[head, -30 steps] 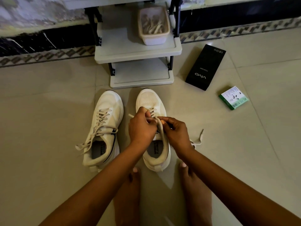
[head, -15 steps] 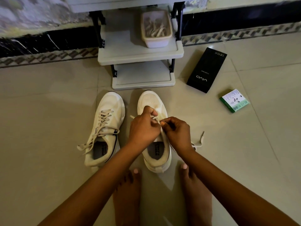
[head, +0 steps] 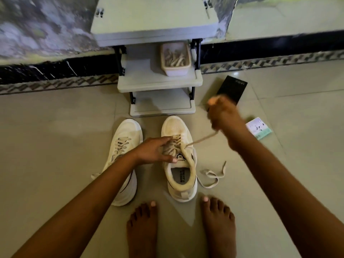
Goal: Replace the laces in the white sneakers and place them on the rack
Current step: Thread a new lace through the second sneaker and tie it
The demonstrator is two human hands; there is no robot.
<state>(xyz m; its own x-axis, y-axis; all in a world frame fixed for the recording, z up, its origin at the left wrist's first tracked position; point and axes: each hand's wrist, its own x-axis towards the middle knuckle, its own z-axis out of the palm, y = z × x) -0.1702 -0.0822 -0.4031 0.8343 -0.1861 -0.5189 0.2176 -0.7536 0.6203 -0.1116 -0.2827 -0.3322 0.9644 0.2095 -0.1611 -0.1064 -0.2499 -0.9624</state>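
We hold the right sneaker [head: 179, 159] down with our left hand [head: 155, 150], fingers pressed on its tongue. Our right hand [head: 224, 118], blurred, grips its lace [head: 202, 139], pulled taut. The left sneaker [head: 123, 157] lies just beside. The rack [head: 160, 84] stands directly ahead, a tub of laces [head: 176, 59] on its shelf. A black box [head: 232, 89] and small carton [head: 258, 130] crowd our right; bare floor [head: 55, 136] lies left.

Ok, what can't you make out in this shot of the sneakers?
Head view only:
- right hand: motion-blurred, so its grip on the lace is unclear.
- left sneaker: left forearm covers its heel.
- black box: partly behind the right hand.
- tub: contents too small and dim.
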